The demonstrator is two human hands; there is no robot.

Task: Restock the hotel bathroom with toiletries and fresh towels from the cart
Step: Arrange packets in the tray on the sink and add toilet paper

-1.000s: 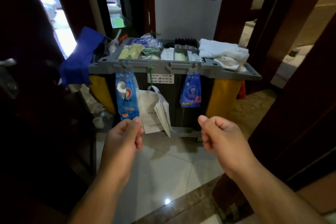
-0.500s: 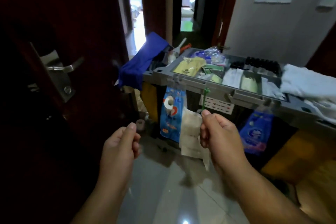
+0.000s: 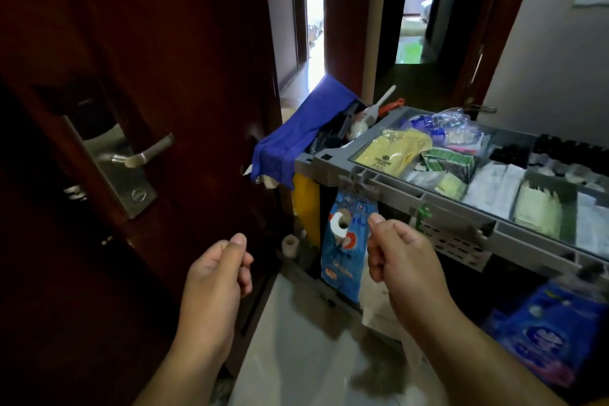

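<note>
The grey housekeeping cart (image 3: 393, 182) stands at the right, its top tray split into compartments. In them lie yellow packets (image 3: 392, 149), green sachets (image 3: 449, 161), white packets (image 3: 494, 188) and small black bottles (image 3: 560, 149). A blue toilet-paper bag (image 3: 342, 260) hangs from the tray's front rim. My right hand (image 3: 400, 260) is raised just in front of that bag, fingers curled into a fist, holding nothing. My left hand (image 3: 214, 277) is curled the same way, lower left, near the door edge. No towels are in view.
A dark wooden door (image 3: 148, 43) with a metal lever handle (image 3: 145, 152) fills the left. A blue cloth (image 3: 296, 142) drapes over the cart's left end above a yellow bag (image 3: 306, 204). A toilet roll (image 3: 290, 244) sits on the floor. Another blue pack (image 3: 553, 339) hangs lower right.
The view has swung left and come closer to the cart; the white towels on its right end have left the frame. Both hands stay curled and hold nothing.
</note>
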